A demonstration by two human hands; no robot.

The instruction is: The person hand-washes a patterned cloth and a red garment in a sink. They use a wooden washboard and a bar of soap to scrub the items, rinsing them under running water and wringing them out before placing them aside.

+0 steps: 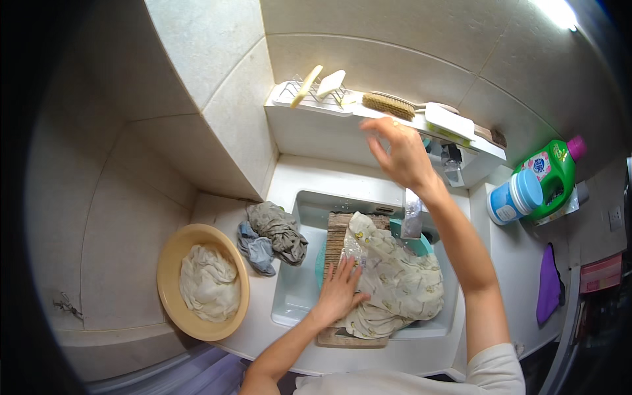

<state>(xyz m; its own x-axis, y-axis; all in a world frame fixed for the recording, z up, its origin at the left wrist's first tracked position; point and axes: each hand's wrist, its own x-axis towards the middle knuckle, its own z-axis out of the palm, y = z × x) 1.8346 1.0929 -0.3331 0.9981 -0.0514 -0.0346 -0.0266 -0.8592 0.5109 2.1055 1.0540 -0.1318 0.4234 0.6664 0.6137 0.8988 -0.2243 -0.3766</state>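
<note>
My left hand (340, 291) lies with spread fingers on the left edge of a wet patterned cloth (400, 286) and on a wooden washboard (336, 232). The board leans in the sink (286, 301) over a turquoise basin (320, 261), mostly hidden under the cloth. My right hand (395, 150) is raised in front of the ledge, below a scrubbing brush (388, 105); its fingers are curled apart and nothing shows between them. The faucet (412, 215) stands under my right forearm.
Left of the sink lie a grey cloth (279, 232) and a blue cloth (256, 249), beside a yellow basin (165, 291) holding white cloth. A wire soap rack (316, 94) stands on the ledge. At right are a blue tub (508, 200), a green detergent bottle (560, 187) and a purple cloth (547, 286).
</note>
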